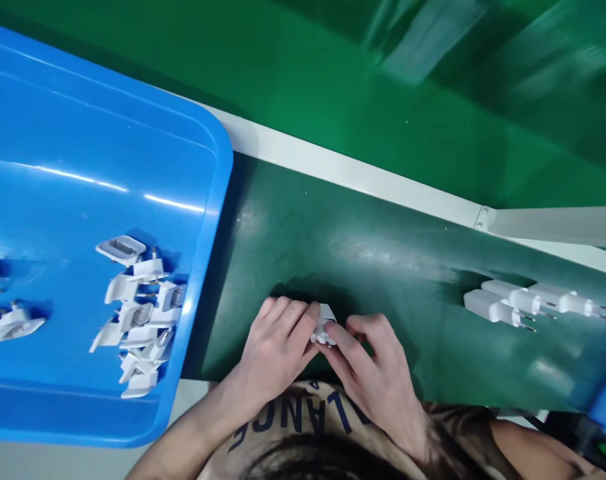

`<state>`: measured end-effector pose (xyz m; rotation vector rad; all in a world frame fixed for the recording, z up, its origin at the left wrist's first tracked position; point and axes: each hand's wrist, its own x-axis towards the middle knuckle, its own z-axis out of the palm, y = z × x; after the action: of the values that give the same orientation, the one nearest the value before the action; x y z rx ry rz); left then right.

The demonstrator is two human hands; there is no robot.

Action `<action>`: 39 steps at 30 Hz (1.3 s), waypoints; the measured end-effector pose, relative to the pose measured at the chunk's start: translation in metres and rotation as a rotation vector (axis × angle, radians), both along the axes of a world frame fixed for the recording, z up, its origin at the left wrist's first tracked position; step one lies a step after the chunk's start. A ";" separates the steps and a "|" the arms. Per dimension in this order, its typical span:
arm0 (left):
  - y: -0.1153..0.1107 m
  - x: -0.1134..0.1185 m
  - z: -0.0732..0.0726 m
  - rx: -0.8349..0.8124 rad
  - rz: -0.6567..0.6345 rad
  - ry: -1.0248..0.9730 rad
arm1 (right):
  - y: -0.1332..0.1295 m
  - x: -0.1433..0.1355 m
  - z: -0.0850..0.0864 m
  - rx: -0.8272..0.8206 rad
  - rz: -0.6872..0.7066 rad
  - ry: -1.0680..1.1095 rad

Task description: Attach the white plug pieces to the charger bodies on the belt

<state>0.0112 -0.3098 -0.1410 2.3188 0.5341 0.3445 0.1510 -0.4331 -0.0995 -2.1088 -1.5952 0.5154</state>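
So the bench [293,227] here is dark green, kinda shiny, with pale light smears across it and a few tiny specks. A white rail [353,175] runs along its far edge, slanting down to the right, where it meets another white bar [557,225] at a joint with a couple of bolts. Past that it's brighter green, looks like floor [303,73], and up top right there's a pale shape [427,40] too blurry to make out. A big blue tray [201,273] takes up the left side, with white plugs [135,315] heaped by its right wall and a few more at the picture's left edge. Three white chargers [487,307] lie close together on the bench at right, prongs pointing right. In the middle, just in front of the person's tan shirt [283,410], the left hand [283,340] has its fingers curled round a small white piece [327,315], and the right hand [375,367] grips its other side, thumb and fingers on it. Can't tell exactly what it is, fingers hide most of it.
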 end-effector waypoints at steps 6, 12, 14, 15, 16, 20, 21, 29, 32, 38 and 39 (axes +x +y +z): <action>0.002 0.000 0.001 0.004 -0.009 -0.014 | 0.000 0.003 0.001 0.087 0.042 0.091; 0.003 0.001 0.000 0.002 0.000 -0.016 | 0.000 0.006 -0.001 0.101 0.041 0.169; 0.004 0.001 -0.001 -0.011 -0.008 -0.017 | 0.002 0.005 -0.001 0.098 0.016 0.186; 0.004 0.001 -0.002 -0.016 -0.011 -0.020 | 0.003 0.005 0.000 0.108 0.008 0.189; 0.004 0.001 -0.002 -0.020 -0.014 -0.022 | 0.003 0.006 0.001 0.118 0.008 0.194; 0.004 -0.004 0.002 -0.122 0.047 -0.063 | 0.003 0.017 0.004 0.196 -0.008 0.224; 0.004 -0.007 0.004 -0.252 0.093 -0.084 | 0.003 0.022 0.003 0.224 -0.062 0.225; 0.018 -0.007 0.029 -2.053 0.586 -0.562 | 0.002 0.036 -0.019 0.434 -0.311 0.301; 0.017 0.000 0.034 -2.185 0.647 -0.604 | 0.005 0.030 -0.021 0.409 -0.298 0.335; 0.010 0.002 0.031 -2.164 0.593 -0.600 | 0.000 0.032 -0.024 0.413 -0.324 0.331; 0.009 0.002 0.030 -2.146 0.590 -0.581 | -0.001 0.032 -0.024 0.414 -0.327 0.329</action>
<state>0.0127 -0.3009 -0.1106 -0.0388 0.6675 0.3476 0.1832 -0.4345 -0.1237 -1.8075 -1.0415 0.3592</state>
